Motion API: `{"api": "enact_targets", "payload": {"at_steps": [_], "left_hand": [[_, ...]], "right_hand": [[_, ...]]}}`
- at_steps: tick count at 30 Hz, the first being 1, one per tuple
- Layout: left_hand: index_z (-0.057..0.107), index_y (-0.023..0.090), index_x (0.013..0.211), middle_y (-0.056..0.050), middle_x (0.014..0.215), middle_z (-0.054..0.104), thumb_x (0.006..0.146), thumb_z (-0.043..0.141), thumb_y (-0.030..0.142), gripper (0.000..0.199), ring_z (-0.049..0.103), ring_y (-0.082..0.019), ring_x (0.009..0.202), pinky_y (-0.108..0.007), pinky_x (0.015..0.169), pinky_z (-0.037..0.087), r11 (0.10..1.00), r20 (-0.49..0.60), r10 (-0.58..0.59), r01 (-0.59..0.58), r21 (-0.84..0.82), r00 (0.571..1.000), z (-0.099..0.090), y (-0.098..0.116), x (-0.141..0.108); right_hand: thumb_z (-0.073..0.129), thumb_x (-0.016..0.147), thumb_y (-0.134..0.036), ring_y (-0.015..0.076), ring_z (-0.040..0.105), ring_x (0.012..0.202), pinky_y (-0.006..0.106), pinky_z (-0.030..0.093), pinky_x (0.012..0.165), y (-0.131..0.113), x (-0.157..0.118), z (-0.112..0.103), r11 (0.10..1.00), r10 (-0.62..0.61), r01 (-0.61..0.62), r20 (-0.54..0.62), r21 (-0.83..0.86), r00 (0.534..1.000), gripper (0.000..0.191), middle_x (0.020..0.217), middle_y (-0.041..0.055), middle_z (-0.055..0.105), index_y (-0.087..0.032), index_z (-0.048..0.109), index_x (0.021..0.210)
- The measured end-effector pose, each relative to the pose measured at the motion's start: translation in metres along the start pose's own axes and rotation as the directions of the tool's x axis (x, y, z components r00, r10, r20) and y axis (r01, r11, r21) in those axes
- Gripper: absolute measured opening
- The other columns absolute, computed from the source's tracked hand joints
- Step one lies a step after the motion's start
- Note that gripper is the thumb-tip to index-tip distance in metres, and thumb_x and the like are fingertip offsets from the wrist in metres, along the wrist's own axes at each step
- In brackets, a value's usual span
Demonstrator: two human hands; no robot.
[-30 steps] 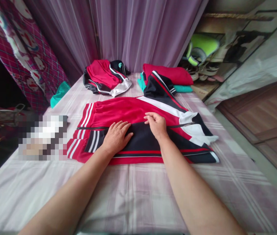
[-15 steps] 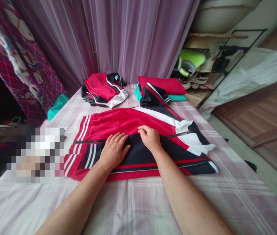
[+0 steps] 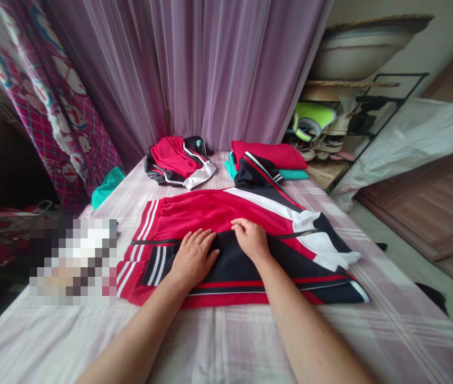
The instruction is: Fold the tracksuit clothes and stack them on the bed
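A red, black and white zip jacket [image 3: 194, 208] lies flat on the bed, its near black sleeve [image 3: 234, 266] folded across the front. My left hand [image 3: 196, 256] rests on that sleeve, palm down and fingers apart. Just to its right, my right hand [image 3: 250, 237] has its fingers curled and pinched together over the sleeve's upper edge; whether fabric is between the fingertips is hidden. The jacket's far sleeve [image 3: 258, 173] points away toward the curtain, and its white collar [image 3: 314, 229] is on the right.
Behind the jacket are a crumpled red and black garment [image 3: 170, 157] and a folded red one [image 3: 270, 154] over teal cloth [image 3: 294, 174]. Teal fabric [image 3: 108, 186] hangs at the left edge. A shoe rack [image 3: 370, 114] and white plastic bag [image 3: 418, 138] stand right.
The camera view has tilted up a little, so everything sits lower and slightly to the right. Both hands keep nearly the same place on the jacket.
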State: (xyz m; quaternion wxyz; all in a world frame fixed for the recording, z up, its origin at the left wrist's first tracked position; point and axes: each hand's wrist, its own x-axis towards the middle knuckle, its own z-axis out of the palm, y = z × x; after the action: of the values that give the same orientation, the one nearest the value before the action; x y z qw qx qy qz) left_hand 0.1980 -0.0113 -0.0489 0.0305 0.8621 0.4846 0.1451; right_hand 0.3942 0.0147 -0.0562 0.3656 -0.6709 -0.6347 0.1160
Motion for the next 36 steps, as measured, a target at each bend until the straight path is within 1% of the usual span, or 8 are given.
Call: {"api": "enact_targets", "payload": {"at_steps": [7,12,17,29,36], "left_hand": [[0.054,0.024,0.138,-0.008,0.141,0.059,0.097,0.048,0.040,0.044,0.048,-0.027,0.135,-0.050,0.115,0.036,1.000,0.009,0.004,-0.003,-0.011,1.000,-0.0008,0.0000,-0.0015],[0.053,0.024,0.138,-0.007,0.143,0.058,0.097,0.049,0.040,0.045,0.046,-0.026,0.137,-0.049,0.117,0.033,1.000,0.020,0.002,-0.002,-0.020,1.000,-0.0012,-0.0001,-0.0016],[0.052,0.023,0.139,-0.008,0.143,0.057,0.097,0.048,0.040,0.045,0.046,-0.027,0.137,-0.050,0.116,0.034,1.000,0.037,0.000,0.001,-0.024,0.999,-0.0034,0.0010,-0.0012],[0.052,0.022,0.138,-0.008,0.143,0.058,0.097,0.049,0.041,0.046,0.046,-0.028,0.137,-0.050,0.116,0.033,0.999,0.062,-0.013,0.015,-0.031,0.998,-0.0074,0.0028,-0.0003],[0.053,0.023,0.139,-0.008,0.144,0.058,0.097,0.048,0.041,0.046,0.046,-0.028,0.137,-0.051,0.116,0.033,0.999,0.064,-0.016,0.019,-0.042,0.998,-0.0081,0.0036,-0.0003]], "right_hand": [[0.053,0.084,-0.023,0.0193,0.072,0.081,0.029,0.052,0.080,0.0004,-0.0010,-0.0001,1.000,-0.001,0.001,-0.003,0.028,1.000,0.025,0.089,0.0012,0.079,-0.027,0.076,0.093],[0.053,0.083,-0.025,0.0192,0.071,0.077,0.029,0.052,0.077,0.0001,-0.0012,-0.0006,1.000,0.000,0.000,-0.005,0.022,1.000,0.024,0.087,0.0022,0.079,-0.026,0.076,0.092],[0.052,0.084,-0.027,0.0192,0.070,0.074,0.029,0.052,0.076,0.0017,-0.0008,-0.0010,1.000,0.002,-0.002,0.008,0.023,1.000,0.026,0.086,0.0028,0.078,-0.026,0.076,0.093],[0.051,0.083,-0.027,0.0198,0.071,0.078,0.030,0.052,0.078,0.0018,-0.0006,-0.0009,1.000,-0.005,0.005,0.002,0.030,1.000,0.025,0.088,0.0031,0.078,-0.026,0.076,0.092],[0.051,0.083,-0.027,0.0192,0.071,0.074,0.030,0.053,0.078,0.0027,-0.0005,-0.0011,0.999,0.017,-0.018,0.016,0.049,1.000,0.026,0.081,0.0022,0.078,-0.026,0.075,0.092]]}}
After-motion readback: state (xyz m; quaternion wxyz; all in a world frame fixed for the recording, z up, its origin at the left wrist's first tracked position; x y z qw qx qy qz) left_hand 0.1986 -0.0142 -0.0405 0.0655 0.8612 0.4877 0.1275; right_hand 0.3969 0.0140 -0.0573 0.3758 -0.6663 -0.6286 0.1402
